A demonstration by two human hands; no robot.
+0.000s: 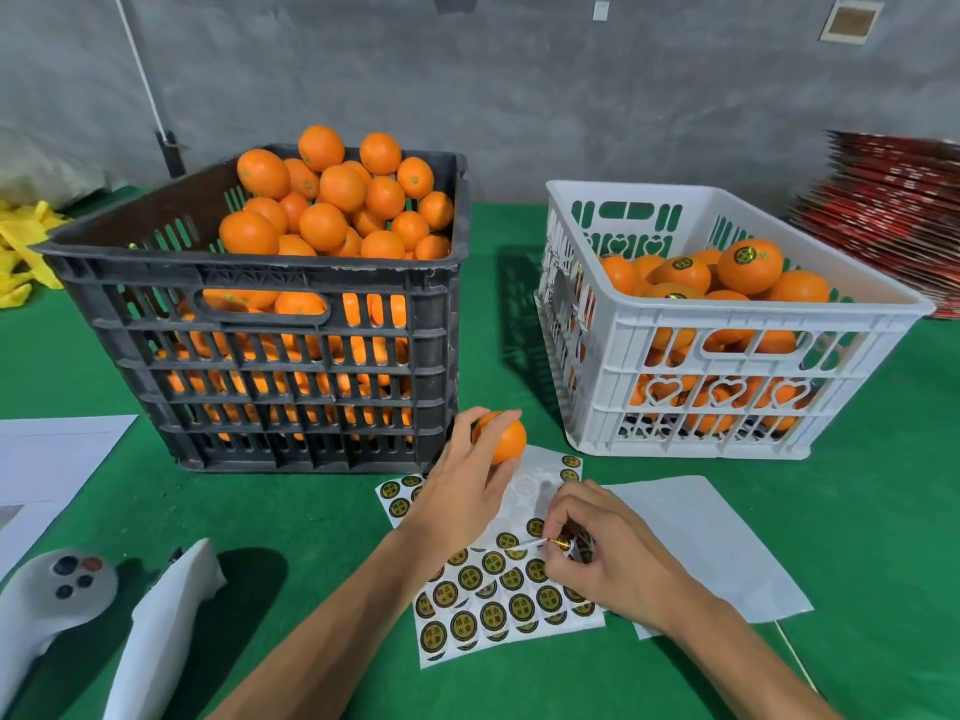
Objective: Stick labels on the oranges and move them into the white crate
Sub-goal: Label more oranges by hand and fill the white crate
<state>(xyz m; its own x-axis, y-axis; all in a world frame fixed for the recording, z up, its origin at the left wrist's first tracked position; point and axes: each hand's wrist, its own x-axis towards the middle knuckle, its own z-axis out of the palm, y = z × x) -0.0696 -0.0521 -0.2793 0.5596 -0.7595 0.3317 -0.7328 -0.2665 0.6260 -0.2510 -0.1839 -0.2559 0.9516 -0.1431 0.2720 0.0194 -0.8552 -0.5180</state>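
My left hand (457,491) grips an orange (505,440) just above the green table, in front of the black crate (260,324) heaped with unlabelled oranges. My right hand (608,550) pinches a round gold-and-black label (562,543) that is half lifted off the label sheet (498,610). The sheet lies flat under both hands and carries several round labels, with bare spots near its top. The white crate (727,356) stands at the right and holds several labelled oranges (750,266).
A blank white sheet (701,532) lies right of the label sheet. Two white controllers (57,595) rest at the lower left beside white paper (47,459). Yellow bags (21,252) lie at the far left, and red flat cartons (893,200) are stacked at the far right.
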